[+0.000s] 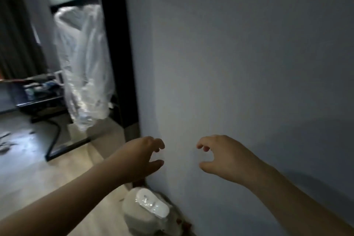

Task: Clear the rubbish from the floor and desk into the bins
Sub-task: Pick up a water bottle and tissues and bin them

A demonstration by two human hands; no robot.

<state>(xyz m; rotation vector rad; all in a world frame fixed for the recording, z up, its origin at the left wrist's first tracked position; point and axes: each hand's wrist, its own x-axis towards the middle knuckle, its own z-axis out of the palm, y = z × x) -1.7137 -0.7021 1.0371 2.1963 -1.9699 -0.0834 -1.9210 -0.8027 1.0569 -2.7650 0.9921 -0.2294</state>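
Here, from the head view: left hand [142, 156] and right hand [220, 156] both raised before the pale wall [239, 73], fingers curled but spread wide, holding nothing. Below, near, at the wall's foot: a white plastic-wrapped bundle [149, 209] on the wooden floor [57, 184], with small reddish scraps [184, 223] just beside it. Far left, more litter [5, 145] on the floor. No bin clearly in sight. Best now to lower both hands, cup the bundle from either side, then gather the scraps.
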